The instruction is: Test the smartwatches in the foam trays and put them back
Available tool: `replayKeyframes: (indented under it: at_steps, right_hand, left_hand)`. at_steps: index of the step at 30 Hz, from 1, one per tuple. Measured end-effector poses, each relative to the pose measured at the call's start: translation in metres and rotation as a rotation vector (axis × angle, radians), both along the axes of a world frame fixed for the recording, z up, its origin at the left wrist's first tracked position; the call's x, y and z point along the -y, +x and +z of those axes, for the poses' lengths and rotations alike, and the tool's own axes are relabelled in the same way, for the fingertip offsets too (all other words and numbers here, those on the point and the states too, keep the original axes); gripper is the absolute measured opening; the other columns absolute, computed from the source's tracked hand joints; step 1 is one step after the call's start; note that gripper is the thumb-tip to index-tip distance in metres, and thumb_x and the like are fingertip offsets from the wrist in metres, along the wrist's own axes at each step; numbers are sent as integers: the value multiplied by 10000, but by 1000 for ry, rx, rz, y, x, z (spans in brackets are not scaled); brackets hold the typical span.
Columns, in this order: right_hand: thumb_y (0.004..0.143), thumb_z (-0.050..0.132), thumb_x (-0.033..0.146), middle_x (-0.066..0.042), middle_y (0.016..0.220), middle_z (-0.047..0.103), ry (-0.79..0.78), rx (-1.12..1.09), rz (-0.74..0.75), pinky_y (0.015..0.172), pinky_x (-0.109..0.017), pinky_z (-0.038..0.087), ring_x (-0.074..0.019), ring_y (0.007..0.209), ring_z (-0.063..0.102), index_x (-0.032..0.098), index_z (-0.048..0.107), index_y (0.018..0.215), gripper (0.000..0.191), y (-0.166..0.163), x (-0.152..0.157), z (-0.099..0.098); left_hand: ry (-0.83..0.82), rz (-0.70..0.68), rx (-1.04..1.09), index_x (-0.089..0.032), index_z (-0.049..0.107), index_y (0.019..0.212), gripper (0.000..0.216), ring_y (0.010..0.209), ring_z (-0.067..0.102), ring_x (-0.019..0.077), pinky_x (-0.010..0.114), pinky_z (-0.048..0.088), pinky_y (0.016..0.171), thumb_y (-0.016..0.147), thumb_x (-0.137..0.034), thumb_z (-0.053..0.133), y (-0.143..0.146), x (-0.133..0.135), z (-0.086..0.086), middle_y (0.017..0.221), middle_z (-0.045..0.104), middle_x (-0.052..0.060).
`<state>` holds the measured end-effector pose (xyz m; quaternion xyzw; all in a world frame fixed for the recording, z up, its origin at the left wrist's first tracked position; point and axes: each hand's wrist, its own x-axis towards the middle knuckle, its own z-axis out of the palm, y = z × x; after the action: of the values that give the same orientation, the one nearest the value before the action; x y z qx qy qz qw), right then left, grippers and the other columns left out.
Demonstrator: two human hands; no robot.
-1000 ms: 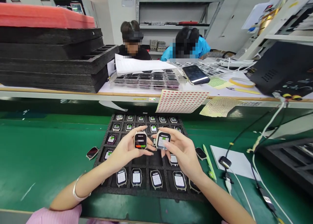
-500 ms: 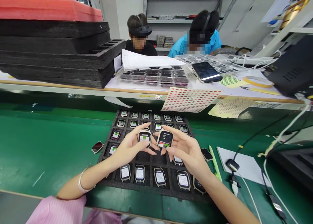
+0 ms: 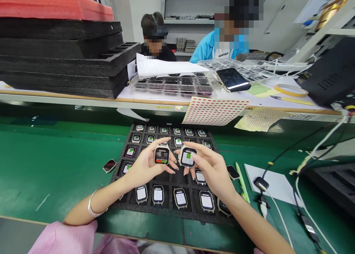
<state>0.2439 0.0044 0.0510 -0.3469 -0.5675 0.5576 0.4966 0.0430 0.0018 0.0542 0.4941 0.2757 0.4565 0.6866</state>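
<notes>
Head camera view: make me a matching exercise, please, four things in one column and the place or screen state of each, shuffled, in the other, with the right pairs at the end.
Column one
1. Watch in the left hand
2. Phone
3. Watch in the right hand
4. Light green pen

Column two
A. White screen with a green patch
B. On the green bench, beside the white paper
C. Dark screen with a red and green strip near the bottom
D. On the raised shelf

Right pairs: 1-C, 2-D, 3-A, 4-B
</notes>
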Motion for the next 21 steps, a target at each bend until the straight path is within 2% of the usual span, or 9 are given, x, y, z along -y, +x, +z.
replayKeyframes:
  at_steps: [2, 5, 8, 11, 15, 18, 21]
  right_hand:
    - [906, 607, 298, -96, 986, 705, -8, 34, -28, 375, -237, 461, -148, 511, 624, 209, 651, 1150, 264, -2, 0, 0]
    - [904, 611, 294, -88, 930, 709, -11, 47, -23, 378, -240, 465, -150, 507, 617, 204, 653, 1153, 267, -2, 0, -1]
    - [885, 625, 256, -81, 921, 700, 0, 8, 48, 405, -244, 477, -166, 559, 635, 213, 640, 1187, 305, 0, 0, -1]
    - [828, 674, 206, -98, 1030, 680, -11, -7, 126, 431, -246, 486, -186, 637, 655, 232, 603, 1242, 421, 1, 3, 1]
    - [822, 691, 208, -123, 1125, 653, -22, 44, 115, 448, -256, 498, -200, 693, 659, 231, 563, 1276, 473, -2, 7, 6]
    - [838, 685, 205, -114, 1091, 666, -21, 68, 71, 441, -244, 493, -184, 677, 652, 227, 563, 1265, 444, -4, 7, 5]
    - [831, 697, 199, -103, 1061, 672, -26, 82, 86, 460, -240, 510, -185, 700, 657, 232, 563, 1263, 453, -2, 7, 2]
  left_hand:
    - [27, 10, -1, -168, 412, 1309, 566, 794, 656, 187, 343, 585, 720, 801, -179, 662, 0, 0, 0, 893, 635, 53]
    - [31, 46, -16, -157, 428, 1288, 488, 758, 657, 178, 313, 589, 661, 847, -234, 623, 0, -1, -1, 850, 634, 49]
    - [17, 79, -37, -147, 438, 1279, 475, 694, 653, 171, 287, 581, 591, 862, -289, 613, 1, -3, -2, 787, 630, 37]
    - [8, 106, -49, -145, 443, 1283, 484, 666, 647, 168, 272, 568, 552, 860, -308, 612, 0, -5, -2, 766, 623, 33]
    - [29, 82, -9, -167, 424, 1309, 596, 774, 653, 191, 327, 583, 663, 780, -216, 693, -2, -4, 0, 881, 630, 51]
    - [27, 29, 11, -193, 382, 1344, 710, 836, 646, 198, 354, 576, 740, 726, -132, 727, -2, -2, -1, 936, 623, 53]
    - [1, -7, 22, -196, 340, 1370, 721, 836, 646, 193, 356, 577, 740, 754, -129, 708, -1, -1, -7, 928, 622, 52]
